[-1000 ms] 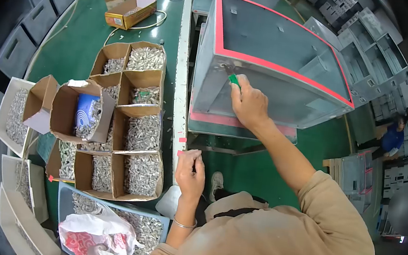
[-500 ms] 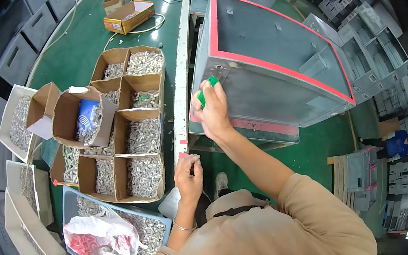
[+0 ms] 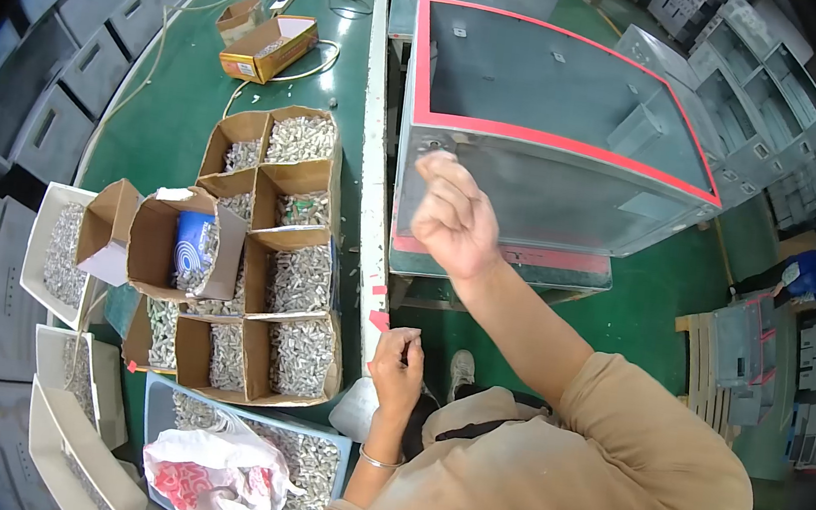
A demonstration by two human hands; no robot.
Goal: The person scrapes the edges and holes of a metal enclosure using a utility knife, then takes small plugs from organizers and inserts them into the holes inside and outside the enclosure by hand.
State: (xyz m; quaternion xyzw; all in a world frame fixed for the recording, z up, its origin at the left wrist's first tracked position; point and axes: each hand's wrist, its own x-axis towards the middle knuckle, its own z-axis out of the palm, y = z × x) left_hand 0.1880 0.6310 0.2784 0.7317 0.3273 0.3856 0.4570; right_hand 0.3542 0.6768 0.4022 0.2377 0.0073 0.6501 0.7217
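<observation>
Here it is, the grey metal cabinet, a big boxy body, its long side dull and lightly smudged! Bright pink-red edging frames the dark upper face, small pale fittings dotted inside. A paler rectangular patch shows toward the right end, and the whole thing sits squarely on a stand, pink showing below.

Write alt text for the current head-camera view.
Right hand, fingers curled, by the corner of a red-bordered grey cabinet; left hand, loosely curled, beside a green bench holding cardboard boxes of small parts.
</observation>
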